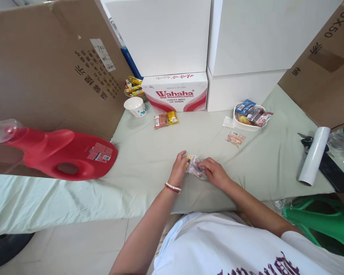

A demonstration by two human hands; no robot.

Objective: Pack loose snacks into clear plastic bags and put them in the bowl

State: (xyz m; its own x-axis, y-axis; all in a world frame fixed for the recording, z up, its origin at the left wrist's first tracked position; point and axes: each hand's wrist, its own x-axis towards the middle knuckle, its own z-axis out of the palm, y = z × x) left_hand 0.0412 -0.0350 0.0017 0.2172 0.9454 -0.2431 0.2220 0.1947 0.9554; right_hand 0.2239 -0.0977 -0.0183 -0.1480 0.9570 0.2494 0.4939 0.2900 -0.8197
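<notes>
A small snack packet in shiny, crinkled clear plastic [195,170] lies on the cloth-covered table, close to its front edge. From the left, my left hand [178,170], with a beaded bracelet at the wrist, grips the packet's yellow-marked end. On the other side, my right hand [216,172] has its fingers bent and pressed together on the packet's right part. What exactly is inside the wrapper is too small to tell. A flat pinkish packet [235,139] lies beyond my right hand. Farther off, a brown packet [160,120] and a yellow packet [172,118] lie side by side.
At the back right, a white bowl [248,127] holds several packets. A paper cup [135,106] stands back left near yellow-wrapped snacks [133,91]. White boxes [174,91] line the back. A red jug [74,152] is left; a white roll [314,156] and keys lie right.
</notes>
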